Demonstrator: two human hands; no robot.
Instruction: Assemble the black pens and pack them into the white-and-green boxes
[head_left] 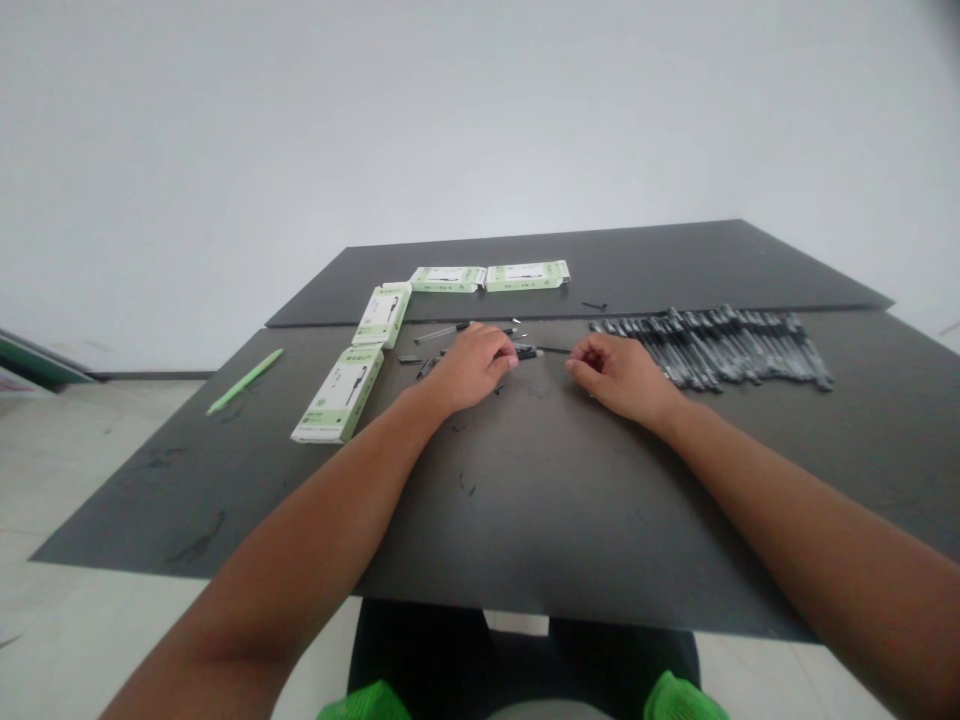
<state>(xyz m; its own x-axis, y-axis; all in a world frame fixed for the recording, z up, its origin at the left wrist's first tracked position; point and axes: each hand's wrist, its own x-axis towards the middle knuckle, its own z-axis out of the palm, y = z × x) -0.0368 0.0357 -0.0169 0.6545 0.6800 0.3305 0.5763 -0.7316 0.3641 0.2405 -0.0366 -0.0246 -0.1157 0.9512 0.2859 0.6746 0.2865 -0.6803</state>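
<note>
My left hand (474,366), its fingers curled and closed, rests low over a loose group of pen parts; whatever it grips is hidden under the fingers. Around it lie a clear pen barrel (435,335), short dark pieces (410,359) and a black pen part (529,353) just beyond the fingertips. To the right, my right hand (616,374) is closed with thumb and forefinger together. A thin dark stick like a pen refill (553,350) reaches from its fingertips toward the left hand. Beside that hand a wide row of clear pens with black ends (735,345) lies side by side.
Two green-and-white pen boxes (336,395) lie along the left, two more (527,275) along the back. A light green pen (245,381) is at far left. A small black piece (595,305) lies near the seam of the dark tables (525,500). A white wall stands behind.
</note>
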